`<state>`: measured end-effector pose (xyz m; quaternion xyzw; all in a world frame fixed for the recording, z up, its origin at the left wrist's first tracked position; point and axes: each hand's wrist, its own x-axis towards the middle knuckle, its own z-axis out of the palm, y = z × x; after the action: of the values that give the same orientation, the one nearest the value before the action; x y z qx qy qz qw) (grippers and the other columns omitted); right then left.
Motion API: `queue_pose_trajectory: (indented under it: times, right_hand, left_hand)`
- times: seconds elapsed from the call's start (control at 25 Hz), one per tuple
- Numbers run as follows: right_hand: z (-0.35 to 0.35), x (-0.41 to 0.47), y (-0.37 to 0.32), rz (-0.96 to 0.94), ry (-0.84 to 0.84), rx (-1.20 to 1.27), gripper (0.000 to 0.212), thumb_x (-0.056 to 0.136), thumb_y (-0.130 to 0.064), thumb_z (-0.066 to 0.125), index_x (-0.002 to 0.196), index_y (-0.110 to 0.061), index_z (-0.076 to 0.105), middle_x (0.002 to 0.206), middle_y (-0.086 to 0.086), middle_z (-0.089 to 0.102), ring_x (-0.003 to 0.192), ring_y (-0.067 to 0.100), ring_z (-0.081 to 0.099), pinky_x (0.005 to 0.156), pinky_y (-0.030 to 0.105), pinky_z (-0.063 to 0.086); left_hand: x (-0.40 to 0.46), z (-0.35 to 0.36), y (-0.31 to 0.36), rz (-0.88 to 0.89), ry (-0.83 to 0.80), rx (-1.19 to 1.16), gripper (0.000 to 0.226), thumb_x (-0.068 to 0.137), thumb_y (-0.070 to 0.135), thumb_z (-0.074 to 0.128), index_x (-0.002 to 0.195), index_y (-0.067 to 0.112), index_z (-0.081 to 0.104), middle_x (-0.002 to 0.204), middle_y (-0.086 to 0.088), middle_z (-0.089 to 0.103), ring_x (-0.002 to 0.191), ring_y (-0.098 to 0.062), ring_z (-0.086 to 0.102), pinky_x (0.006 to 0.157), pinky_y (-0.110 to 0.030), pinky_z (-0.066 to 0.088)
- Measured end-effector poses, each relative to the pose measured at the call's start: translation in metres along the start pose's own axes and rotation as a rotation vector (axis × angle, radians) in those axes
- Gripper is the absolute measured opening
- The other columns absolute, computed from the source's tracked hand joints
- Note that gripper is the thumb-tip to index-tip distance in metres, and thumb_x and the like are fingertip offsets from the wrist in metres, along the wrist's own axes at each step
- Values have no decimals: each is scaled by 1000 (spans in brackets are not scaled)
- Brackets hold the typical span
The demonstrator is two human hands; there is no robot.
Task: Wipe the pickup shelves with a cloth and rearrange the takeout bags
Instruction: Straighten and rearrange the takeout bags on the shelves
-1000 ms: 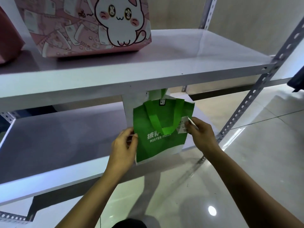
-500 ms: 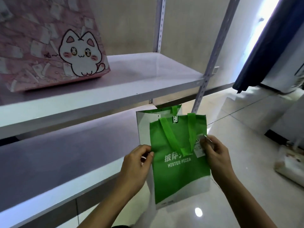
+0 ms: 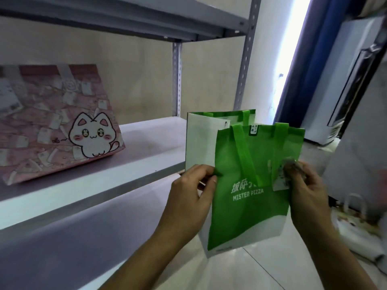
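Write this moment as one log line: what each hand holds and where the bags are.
left hand: pinches green bag edge | right hand: holds its right side at receipt | bag: off shelf | pink cat bag: on shelf

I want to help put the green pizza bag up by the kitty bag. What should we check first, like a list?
1. Both hands hold the green and white fabric Mister Pizza bag: ok. The left hand pinches its left edge, the right hand its right edge.
2. Free room on the white metal shelf right of the pink paper cat bag: ok.
3. Bag upright: ok, slightly tilted.
4. White receipt slip safe: cannot tell, blurred under the right fingers.
5. Shelf wiped: cannot tell.
6. Anything inside the bag: cannot tell.
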<state>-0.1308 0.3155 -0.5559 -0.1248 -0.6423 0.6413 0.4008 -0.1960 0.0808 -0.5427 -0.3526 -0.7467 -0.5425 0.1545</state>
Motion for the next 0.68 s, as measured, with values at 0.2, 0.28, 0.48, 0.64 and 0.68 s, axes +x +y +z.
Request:
queue_pose_trajectory:
  times: [0.2,0.28,0.48,0.64,0.68]
  right_hand:
    - [44,29,-59,-97,13,98,24,88,-41,57,98,-24,70,105,11,71,101,34,68,78,50,61]
    - [60,41,-76,-103,3,122,17,94,-34,56,95,-27,71,102,6,71,102,34,67,86,59,57]
    - [88,65,-104,-137,-37,186,15,97,-30,57,95,-27,72,94,1,72,95,30,69,84,60,58]
    - [109,77,-104,-108,-17,225,14,95,-34,61,93,-28,73,97,5,72,98,34,69,82,62,58]
    - [114,79,-103,-107,-16,236,14,92,-38,62,89,-32,74,94,2,73,96,33,70,80,61,59]
  left_hand:
    - [57,-31,19,35,83,4,13,98,18,60,103,24,70,94,15,71,84,-2,65,75,-21,54]
    - [73,-45,23,28,90,13,12,97,18,60,102,24,70,92,14,71,84,-3,65,77,-26,54]
    - [98,-70,34,89,141,33,12,97,18,61,98,26,70,88,16,71,82,-4,65,71,-17,52]
    - [118,-82,37,103,203,62,15,97,17,61,98,29,69,87,18,70,83,0,65,70,-12,51]
    - [122,-85,36,97,213,67,15,97,18,59,101,28,70,90,17,71,84,0,65,71,-13,52]
